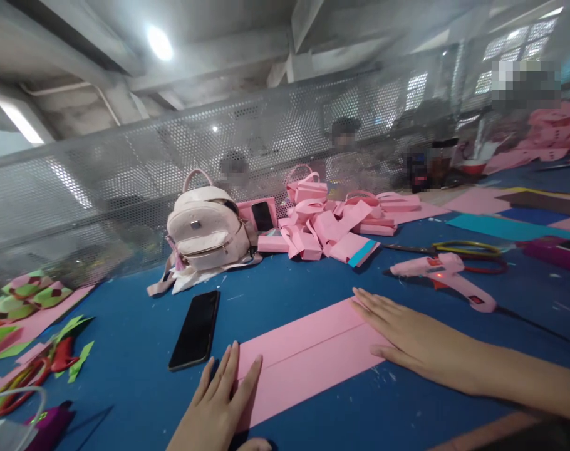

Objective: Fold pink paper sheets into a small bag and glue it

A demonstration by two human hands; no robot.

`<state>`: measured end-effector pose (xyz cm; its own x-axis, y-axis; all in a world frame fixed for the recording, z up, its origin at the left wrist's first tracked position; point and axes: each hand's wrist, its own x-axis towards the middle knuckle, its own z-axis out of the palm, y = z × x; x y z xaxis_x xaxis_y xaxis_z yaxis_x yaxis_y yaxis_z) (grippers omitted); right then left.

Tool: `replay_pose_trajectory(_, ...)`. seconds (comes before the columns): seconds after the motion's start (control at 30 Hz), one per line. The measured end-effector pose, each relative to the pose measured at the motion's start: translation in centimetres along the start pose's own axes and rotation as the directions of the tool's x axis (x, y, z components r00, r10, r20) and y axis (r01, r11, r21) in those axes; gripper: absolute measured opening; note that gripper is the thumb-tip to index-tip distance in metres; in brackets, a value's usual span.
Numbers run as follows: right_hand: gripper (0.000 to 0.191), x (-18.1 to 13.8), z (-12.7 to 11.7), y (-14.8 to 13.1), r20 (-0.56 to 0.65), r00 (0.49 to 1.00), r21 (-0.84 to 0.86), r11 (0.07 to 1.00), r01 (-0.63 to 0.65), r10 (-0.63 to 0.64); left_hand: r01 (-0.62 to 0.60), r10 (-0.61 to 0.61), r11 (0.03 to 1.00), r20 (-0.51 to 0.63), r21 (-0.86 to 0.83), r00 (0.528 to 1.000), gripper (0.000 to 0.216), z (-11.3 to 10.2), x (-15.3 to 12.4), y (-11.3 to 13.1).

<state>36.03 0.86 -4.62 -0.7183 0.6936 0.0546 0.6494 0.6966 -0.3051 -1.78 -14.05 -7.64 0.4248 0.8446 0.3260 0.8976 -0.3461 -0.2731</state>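
Observation:
A long pink paper sheet (308, 354) with a lengthwise fold lies on the blue table (139, 369). My left hand (219, 401) rests flat with its fingers stretched out on the sheet's near left end. My right hand (407, 335) lies flat, fingers together and extended, on the sheet's far right end. Neither hand grips anything.
A black phone (195, 329) lies left of the sheet. A pink backpack (207, 232), a pile of folded pink paper pieces (332, 225), a pink glue gun (445, 275) and scissors (458, 247) sit beyond. Green and red paper scraps (45, 351) lie left. People sit behind a mesh screen (125, 169).

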Motion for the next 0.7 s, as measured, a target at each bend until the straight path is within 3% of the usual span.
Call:
replay_pose_trajectory(0.1, 0.067, 0.3, -0.7, -0.1, -0.012, 1.0, -0.059, 0.998, 0.026, -0.027, -0.091, 0.091, 0.996, -0.025, -0.009, 0.996, 0.067, -1.0, 1.3, -0.7)
replay_pose_trajectory(0.17, 0.062, 1.2, -1.1, -0.4, -0.024, 0.997, -0.113, 0.991, 0.076, -0.079, -0.089, 0.088, 0.994, -0.016, -0.057, 0.996, 0.046, -1.8, 2.8, -0.7)
replay_pose_trajectory(0.4, 0.03, 4.7, -1.5, -1.9, -0.078, 0.951, -0.14, 0.948, 0.287, -0.3, 0.112, -0.041, 0.937, 0.214, -0.33, 0.976, 0.018, -3.7, 9.4, 1.3)
replay_pose_trajectory(0.53, 0.034, 6.3, -3.0, -2.3, -0.071, 0.965, -0.1, 0.964, 0.245, -0.253, 0.16, -0.065, 0.942, 0.308, -0.296, 0.949, 0.028, -4.3, 11.3, 0.9)
replay_pose_trajectory(0.7, 0.029, 8.7, -5.2, -1.8, -0.133, 0.982, -0.04, 0.99, 0.132, -0.136, 0.333, -0.21, 0.859, 0.326, -0.389, 0.922, 0.026, -4.6, 13.3, -1.0)
